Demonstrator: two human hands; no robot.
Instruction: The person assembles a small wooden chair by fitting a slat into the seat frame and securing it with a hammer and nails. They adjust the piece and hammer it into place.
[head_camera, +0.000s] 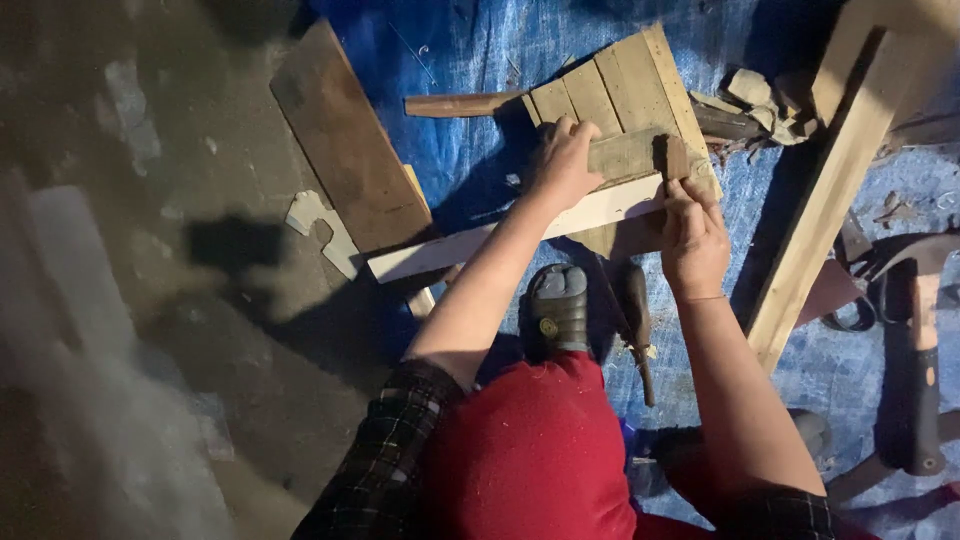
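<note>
A panel of several joined wooden slats lies on a blue tarp. Across it rests a short weathered wood block, and below that a long pale wooden strip runs out to the left. My left hand presses down on the block's left end with fingers curled over it. At the block's right end my right hand pinches the edge between thumb and fingers, where the strip ends. My red-trousered knee and dark shoe are just below.
A dark wide board lies on the concrete floor at left. A long timber slants at right. A hammer lies far right, a dark-handled tool sits by my shoe, and wood scraps pile behind the panel.
</note>
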